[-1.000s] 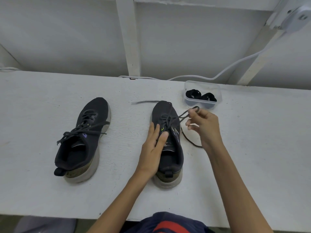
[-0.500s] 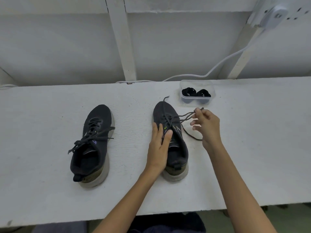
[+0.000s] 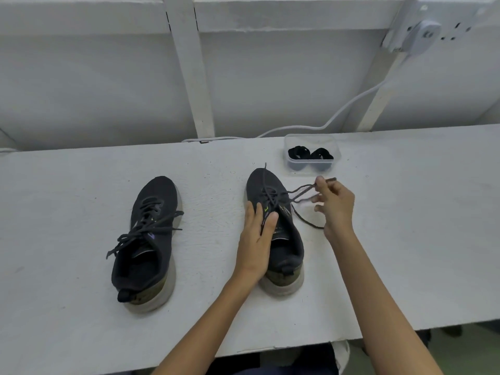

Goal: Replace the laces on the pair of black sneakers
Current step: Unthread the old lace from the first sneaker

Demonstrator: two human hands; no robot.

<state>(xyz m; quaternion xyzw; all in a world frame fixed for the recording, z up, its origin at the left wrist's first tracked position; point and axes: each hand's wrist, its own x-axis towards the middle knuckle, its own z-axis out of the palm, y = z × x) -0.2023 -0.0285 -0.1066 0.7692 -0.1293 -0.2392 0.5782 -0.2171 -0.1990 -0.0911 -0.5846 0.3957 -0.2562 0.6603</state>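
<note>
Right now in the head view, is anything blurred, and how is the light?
Head view: the right hand and the lace it pinches look slightly motion-blurred; the left hand on the sneaker is sharper; light is soft and even, shadows faint, no glare.

Left hand (image 3: 255, 240) flat on right sneaker (image 3: 276, 228), right hand (image 3: 334, 205) pinching its lace (image 3: 300, 192), left sneaker (image 3: 147, 242) apart

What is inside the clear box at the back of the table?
The clear box holds two coiled black bundles, probably laces, side by side. Anything beneath them is covered.
</note>
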